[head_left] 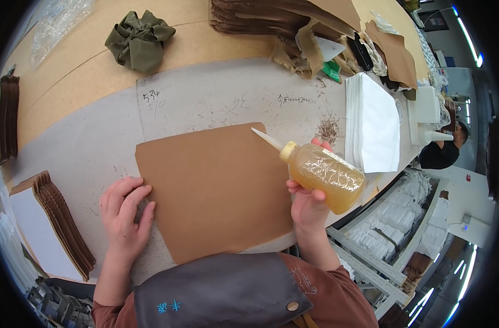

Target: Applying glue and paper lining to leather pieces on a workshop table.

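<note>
A flat brown sheet (216,191), looking like leather or stiff paper, lies on the grey table top in front of me. My right hand (310,205) is wrapped round a clear squeeze bottle (331,175) of amber liquid, held tilted above the sheet's right side. Its long pale nozzle (267,138) points up and left, over the sheet's far right corner; whether it touches cannot be told. At the sheet's left edge rests my left hand (126,213), fingers loosely bent and apart, fingertips at the edge, holding nothing.
Brown stacked pieces (63,224) stand at the left, and white sheets (372,126) lie at the right. Farther back are a crumpled olive cloth (139,41), a thick brown pile (255,19) and scraps (309,49). A person (443,150) is far right, beyond a shelved cart (391,213).
</note>
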A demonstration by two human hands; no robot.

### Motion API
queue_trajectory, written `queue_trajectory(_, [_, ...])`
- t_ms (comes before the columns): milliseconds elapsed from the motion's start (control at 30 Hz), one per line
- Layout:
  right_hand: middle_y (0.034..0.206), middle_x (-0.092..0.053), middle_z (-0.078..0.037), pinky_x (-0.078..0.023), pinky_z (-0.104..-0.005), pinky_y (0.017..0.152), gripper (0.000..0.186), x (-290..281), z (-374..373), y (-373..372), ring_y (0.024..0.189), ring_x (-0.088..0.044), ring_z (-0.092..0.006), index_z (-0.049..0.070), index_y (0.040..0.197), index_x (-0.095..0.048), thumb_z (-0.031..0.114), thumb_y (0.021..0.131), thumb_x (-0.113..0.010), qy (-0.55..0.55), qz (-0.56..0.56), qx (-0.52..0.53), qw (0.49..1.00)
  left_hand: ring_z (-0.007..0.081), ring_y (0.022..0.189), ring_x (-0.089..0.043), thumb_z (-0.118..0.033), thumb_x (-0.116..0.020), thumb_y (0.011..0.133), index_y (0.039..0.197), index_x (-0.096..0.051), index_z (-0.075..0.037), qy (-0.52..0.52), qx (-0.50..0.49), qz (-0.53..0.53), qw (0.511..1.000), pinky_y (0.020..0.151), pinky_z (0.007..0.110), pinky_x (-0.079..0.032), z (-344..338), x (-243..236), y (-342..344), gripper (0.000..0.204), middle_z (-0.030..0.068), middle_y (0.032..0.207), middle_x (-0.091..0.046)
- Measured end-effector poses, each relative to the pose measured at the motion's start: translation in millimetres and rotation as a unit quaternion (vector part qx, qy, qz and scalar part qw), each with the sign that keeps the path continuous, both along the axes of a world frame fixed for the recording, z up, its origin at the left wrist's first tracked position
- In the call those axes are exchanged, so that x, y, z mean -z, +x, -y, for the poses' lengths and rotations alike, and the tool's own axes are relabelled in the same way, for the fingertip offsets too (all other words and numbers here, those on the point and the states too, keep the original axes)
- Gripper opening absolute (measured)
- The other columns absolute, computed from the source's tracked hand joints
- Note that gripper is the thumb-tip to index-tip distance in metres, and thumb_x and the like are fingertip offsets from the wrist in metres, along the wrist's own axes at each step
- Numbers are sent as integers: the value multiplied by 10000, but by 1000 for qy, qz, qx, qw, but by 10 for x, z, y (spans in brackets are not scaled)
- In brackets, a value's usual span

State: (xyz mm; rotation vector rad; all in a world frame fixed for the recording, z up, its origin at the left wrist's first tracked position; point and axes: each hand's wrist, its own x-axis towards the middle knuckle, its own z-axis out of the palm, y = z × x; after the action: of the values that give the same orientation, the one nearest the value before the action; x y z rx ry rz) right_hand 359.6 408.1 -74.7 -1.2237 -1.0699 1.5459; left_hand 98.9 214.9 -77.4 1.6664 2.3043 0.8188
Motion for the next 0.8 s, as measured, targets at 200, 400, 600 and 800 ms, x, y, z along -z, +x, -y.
queue_trajectory(200, [1502,-467,-124,-573,-207,587,1191,35,-4,48,855,-697,-122,32,1494,-354,638,610,-874,45,-18,-11,999,313,1136,-590,-14,-752,731,1074,-673,-54,-2,0,-3,1000,974,423,-427,7,6,-7,355,99,1181,-637])
queue_trajectory(400, [1501,-473,-121,-568,-202,593,1173,54,11,23,823,-691,-108,38,1498,-363,696,643,-821,49,-1,-14,999,303,1148,-592,-37,-767,733,1084,-681,-70,-4,-2,-4,1000,973,419,-422,0,-5,-22,363,79,1186,-645])
queue_trajectory(600, [1520,-438,-139,-574,-235,596,1309,36,21,-61,852,-704,-194,3,1524,-297,672,562,-882,-8,-23,-16,1000,305,1141,-595,-28,-767,736,1075,-678,-61,-3,2,-5,1000,975,421,-430,-16,-26,-33,352,86,1183,-645])
queue_trajectory(800, [1537,-420,-143,-583,-258,620,1318,33,92,-192,922,-692,-220,6,1526,-296,640,545,-907,-27,-32,-39,998,305,1130,-595,-16,-765,728,1061,-682,-56,-4,2,8,1000,980,422,-433,-13,-24,-51,345,92,1177,-648])
